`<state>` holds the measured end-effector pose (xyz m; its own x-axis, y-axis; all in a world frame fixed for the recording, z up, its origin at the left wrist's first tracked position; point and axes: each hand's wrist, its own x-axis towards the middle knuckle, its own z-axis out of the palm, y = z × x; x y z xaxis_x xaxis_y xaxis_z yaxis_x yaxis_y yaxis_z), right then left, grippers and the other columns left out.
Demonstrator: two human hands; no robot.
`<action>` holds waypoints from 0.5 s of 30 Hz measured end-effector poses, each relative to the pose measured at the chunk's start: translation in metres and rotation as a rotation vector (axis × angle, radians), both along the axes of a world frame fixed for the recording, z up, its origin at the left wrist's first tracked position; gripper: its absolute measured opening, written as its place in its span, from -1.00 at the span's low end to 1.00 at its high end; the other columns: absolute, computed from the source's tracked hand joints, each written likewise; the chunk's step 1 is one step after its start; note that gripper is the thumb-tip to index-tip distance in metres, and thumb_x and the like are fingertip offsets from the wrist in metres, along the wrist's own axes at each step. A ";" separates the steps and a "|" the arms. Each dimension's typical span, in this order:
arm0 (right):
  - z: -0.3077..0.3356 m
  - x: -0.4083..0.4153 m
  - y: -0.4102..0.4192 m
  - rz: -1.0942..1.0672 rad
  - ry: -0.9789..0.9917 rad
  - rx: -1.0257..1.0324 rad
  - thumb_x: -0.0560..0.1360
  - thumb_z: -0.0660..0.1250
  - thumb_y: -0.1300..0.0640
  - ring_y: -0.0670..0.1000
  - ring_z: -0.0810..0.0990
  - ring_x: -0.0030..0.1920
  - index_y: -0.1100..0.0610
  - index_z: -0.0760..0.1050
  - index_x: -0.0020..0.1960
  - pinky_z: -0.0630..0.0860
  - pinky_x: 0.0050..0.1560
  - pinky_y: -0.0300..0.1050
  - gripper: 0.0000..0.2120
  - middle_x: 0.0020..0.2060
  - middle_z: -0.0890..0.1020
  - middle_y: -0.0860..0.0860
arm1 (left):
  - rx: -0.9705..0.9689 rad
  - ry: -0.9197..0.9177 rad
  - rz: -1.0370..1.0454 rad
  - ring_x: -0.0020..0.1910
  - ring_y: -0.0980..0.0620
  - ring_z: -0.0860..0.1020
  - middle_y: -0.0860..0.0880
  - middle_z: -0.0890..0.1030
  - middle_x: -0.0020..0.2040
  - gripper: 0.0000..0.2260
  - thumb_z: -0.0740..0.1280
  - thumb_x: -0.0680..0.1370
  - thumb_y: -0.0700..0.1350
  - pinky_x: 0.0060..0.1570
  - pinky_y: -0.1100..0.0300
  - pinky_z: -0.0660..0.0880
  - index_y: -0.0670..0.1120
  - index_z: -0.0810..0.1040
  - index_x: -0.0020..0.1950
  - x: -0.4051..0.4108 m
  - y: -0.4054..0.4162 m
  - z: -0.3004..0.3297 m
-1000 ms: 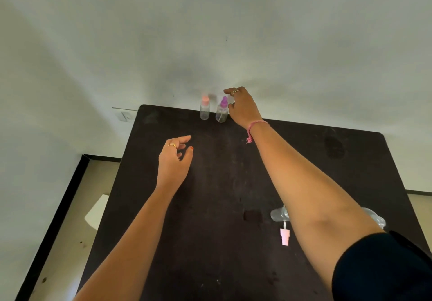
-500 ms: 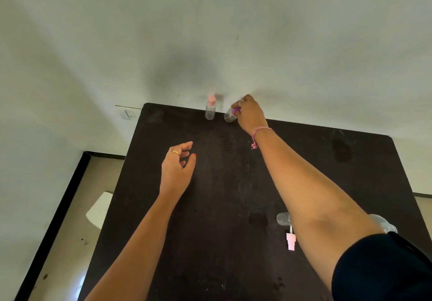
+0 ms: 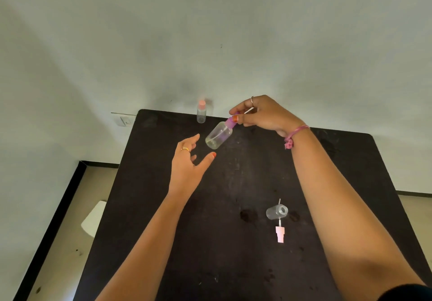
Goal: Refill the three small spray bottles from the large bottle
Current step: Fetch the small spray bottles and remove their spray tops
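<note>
So the purple-capped bottle (image 3: 219, 137) is up in the air just above center frame, tilted with its base pointing down-left, and the right hand (image 3: 264, 115) is pinching it by the cap. The left hand (image 3: 189, 163) sits just below-left of it, fingers spread, not touching it. Another bottle (image 3: 201, 112) with a pink cap stands upright at the table's (image 3: 233, 265) far edge. Lower right of center there's an open bottle (image 3: 276, 212), with its pink sprayer (image 3: 280, 233) lying right next to it.
</note>
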<state>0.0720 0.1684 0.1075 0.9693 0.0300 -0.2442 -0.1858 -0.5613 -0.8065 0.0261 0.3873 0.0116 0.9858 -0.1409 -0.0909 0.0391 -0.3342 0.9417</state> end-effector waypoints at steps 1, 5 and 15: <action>0.007 -0.008 0.000 0.002 -0.003 0.032 0.47 0.45 0.18 -0.10 0.64 -0.13 0.14 0.64 0.11 0.60 -0.06 -0.29 -0.78 -0.01 0.66 0.03 | -0.013 -0.015 -0.017 0.25 0.21 0.42 0.10 0.39 0.31 -0.43 0.49 0.48 -0.06 0.23 0.32 0.42 0.02 0.39 0.44 -0.003 -0.004 0.006; 0.033 -0.034 -0.002 0.009 -0.020 0.110 0.46 0.45 0.20 0.01 0.66 -0.01 0.10 0.64 0.08 0.60 0.04 -0.21 -0.80 0.02 0.67 0.06 | -0.062 -0.091 -0.036 0.22 0.18 0.47 0.11 0.41 0.28 -0.42 0.52 0.44 -0.10 0.20 0.39 0.44 0.00 0.41 0.43 -0.017 -0.015 0.029; 0.076 -0.085 -0.001 0.027 -0.062 0.118 0.47 0.42 0.02 -0.05 0.68 -0.16 0.10 0.63 0.09 0.62 -0.04 -0.19 -0.76 -0.09 0.68 0.01 | -0.163 -0.190 0.033 0.13 0.10 0.61 0.06 0.54 0.19 -0.59 0.55 0.42 -0.15 0.15 0.20 0.58 -0.05 0.55 0.23 -0.058 -0.021 0.072</action>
<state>-0.0132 0.1673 0.1832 0.9809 0.0813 -0.1770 -0.1195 -0.4661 -0.8766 -0.0315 0.3667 0.0833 0.9874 -0.1061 0.1174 -0.1351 -0.1787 0.9746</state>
